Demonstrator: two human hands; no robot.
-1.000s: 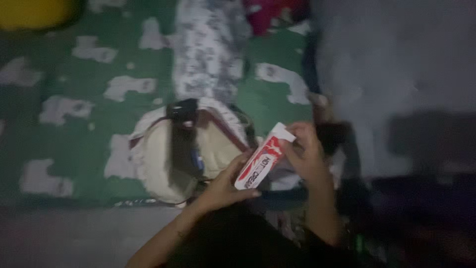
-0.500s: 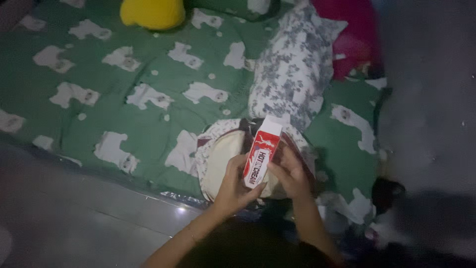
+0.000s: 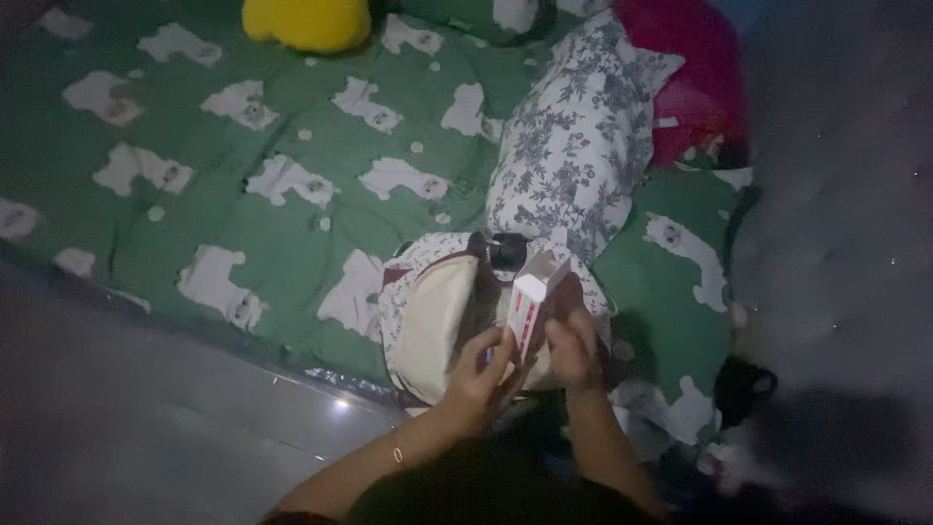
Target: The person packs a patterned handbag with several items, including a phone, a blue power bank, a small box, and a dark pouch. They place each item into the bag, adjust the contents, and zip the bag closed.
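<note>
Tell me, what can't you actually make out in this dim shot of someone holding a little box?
- Box, head view: contents unseen; its walls hide them.
- Bag: inside too dark; the left hand and right hand cover its near part.
- Yellow cushion: cut off by the top edge.
- Dark thing at the blanket's corner: too dim to name.

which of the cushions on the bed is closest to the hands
The grey-and-white floral pillow. It lies just above the hands, which hold a red-and-white carton over a cream bag. The yellow cushion and pink cushion lie farther off.
</note>
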